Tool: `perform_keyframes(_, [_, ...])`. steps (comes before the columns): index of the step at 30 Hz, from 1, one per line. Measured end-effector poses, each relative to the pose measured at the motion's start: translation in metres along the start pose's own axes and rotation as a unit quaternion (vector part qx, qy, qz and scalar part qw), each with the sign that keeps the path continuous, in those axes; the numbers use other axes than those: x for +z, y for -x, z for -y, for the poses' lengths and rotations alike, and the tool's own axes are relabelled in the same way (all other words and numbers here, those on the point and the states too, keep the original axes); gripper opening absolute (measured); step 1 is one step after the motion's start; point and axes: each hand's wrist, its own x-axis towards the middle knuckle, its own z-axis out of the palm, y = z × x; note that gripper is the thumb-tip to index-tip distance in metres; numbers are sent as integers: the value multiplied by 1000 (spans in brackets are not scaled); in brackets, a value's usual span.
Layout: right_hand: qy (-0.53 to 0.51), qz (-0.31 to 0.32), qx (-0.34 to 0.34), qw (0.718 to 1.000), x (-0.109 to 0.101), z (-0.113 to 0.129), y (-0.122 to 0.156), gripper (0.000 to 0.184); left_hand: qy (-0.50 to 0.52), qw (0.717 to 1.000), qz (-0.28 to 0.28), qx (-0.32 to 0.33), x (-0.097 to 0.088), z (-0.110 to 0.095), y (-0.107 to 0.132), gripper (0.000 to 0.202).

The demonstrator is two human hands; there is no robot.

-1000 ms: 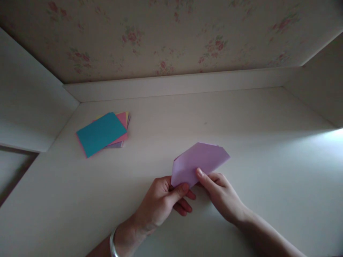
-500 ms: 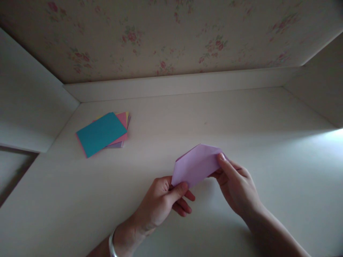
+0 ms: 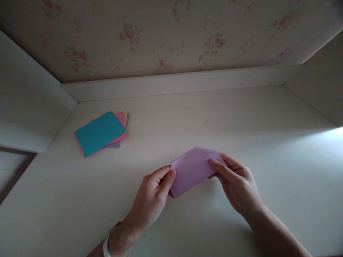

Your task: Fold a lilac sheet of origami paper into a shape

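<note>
A folded sheet of purple paper [image 3: 191, 173] is held up above the white tabletop, its upper edge coming to a blunt point. My left hand [image 3: 152, 192] pinches its left edge, thumb on the front and fingers behind. At the right end my right hand [image 3: 237, 182] grips the paper the same way, with the thumb lying on its face. The fingertips behind the sheet are mostly hidden.
A loose stack of coloured paper [image 3: 100, 134], blue on top with pink, yellow and purple below, lies at the back left of the tabletop [image 3: 241, 117]. White panels bound it left and right, and a floral-papered wall [image 3: 166, 39] rises behind.
My left hand has shifted from the paper's lower left corner up to its left edge, its fingers drawn in. My right thumb has slid inward, and the paper faces me more fully.
</note>
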Motion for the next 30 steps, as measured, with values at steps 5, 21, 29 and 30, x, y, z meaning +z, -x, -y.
perform_keyframes(5, [28,-6,50,998,-7,5,-1,34,-68,997,25,42,-2,-2,1,38])
perform_keyframes(21, [242,-8,-48,969,-17,8,0,27,-66,996,57,18,-2,-5,2,33])
perform_keyframes(29, [205,-82,-58,974,-18,7,-7,30,31,994,106,23,-8,-2,7,32])
perform_keyframes(30, [186,-86,-53,977,-18,6,-8,31,37,993,108,25,-8,-4,7,30])
